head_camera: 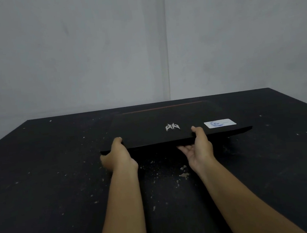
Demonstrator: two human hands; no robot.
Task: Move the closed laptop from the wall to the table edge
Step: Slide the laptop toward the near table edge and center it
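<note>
Closed laptop lay toward the far edge of the table, near the wall, its near edge lifted clear of the surface and its far edge apparently still down or close to it. Lid black, with a silver emblem at centre and a pale sticker toward its right side.

Left hand gripped the near edge close to the laptop's left corner, thumb on the lid, fingers wrapped underneath and mostly hidden. Right hand gripped the same edge right of centre, thumb on top, fingers curled under the base. Both hands were clenched on the laptop.

Handling, as judged: a stiff slab, probably fairly heavy for its thickness, with a smooth lid that may be slippery. A pinch at one edge leaves most of the weight hanging away from the hands. Spreading the grip toward both side edges, or sliding palms further beneath, would likely steady it. It should be set down gently, not dropped.

Surroundings: the dark table top was speckled with pale flecks and scuffs. No other object stood between the laptop and the near edge. The path toward the person looked unobstructed.
</note>
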